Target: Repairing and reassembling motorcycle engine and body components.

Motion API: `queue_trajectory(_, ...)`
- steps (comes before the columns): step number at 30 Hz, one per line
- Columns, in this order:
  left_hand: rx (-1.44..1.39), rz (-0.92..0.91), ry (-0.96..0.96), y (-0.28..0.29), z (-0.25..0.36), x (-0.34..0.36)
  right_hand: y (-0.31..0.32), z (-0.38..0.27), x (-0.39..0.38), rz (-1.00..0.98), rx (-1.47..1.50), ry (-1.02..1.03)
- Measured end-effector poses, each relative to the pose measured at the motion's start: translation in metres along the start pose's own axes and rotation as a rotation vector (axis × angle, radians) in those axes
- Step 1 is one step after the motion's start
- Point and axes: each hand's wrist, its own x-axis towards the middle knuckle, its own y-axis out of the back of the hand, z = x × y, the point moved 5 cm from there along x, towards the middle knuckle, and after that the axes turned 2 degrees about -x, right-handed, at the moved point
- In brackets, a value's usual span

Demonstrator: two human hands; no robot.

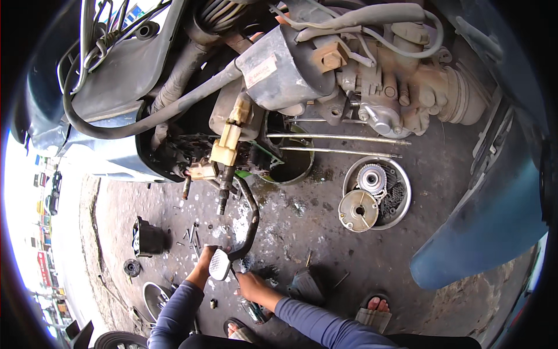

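Both my hands are low in the middle, beside the ridged pad of a foot pedal point(220, 265) on a bent dark arm point(251, 224). My left hand point(204, 259) is at the pad's left edge, and its fingers are mostly hidden behind it. My right hand point(256, 289) is just right of the pad, its fingers curled. A thin dark shaft shows by its fingertips, but what it grips is hidden. Above the pedal, a splined shaft point(224, 195) sticks out below a pale connector point(225, 150).
Overhead hangs a partly dismantled motorbike with an engine point(401, 87) and bare metal rods point(349, 139). A metal bowl point(408, 200) holds gears and a round cover. Around lie a black container point(150, 237), a round black part point(132, 267), loose bolts point(193, 232) and another bowl point(146, 296).
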Motion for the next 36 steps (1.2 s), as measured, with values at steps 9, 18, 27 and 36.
queue_trajectory(9, 0.014, -0.201, -0.215, -0.024, 0.015, -0.06, 0.0, 0.015, -0.123, -0.066, -0.43, 0.248)
queue_trajectory(18, -0.09, -0.158, -0.294, -0.043, 0.201, -0.157, 0.051, -0.076, -0.136, 0.401, -0.177, 0.528)
queue_trajectory(27, -0.358, -0.279, -0.601, -0.061, 0.287, -0.181, 0.106, -0.143, -0.089, 0.473, 0.057, 0.547)
queue_trajectory(36, -0.517, -0.425, -0.651, -0.072, 0.305, -0.164, 0.15, -0.146, -0.082, 0.905, 0.115, 0.704)
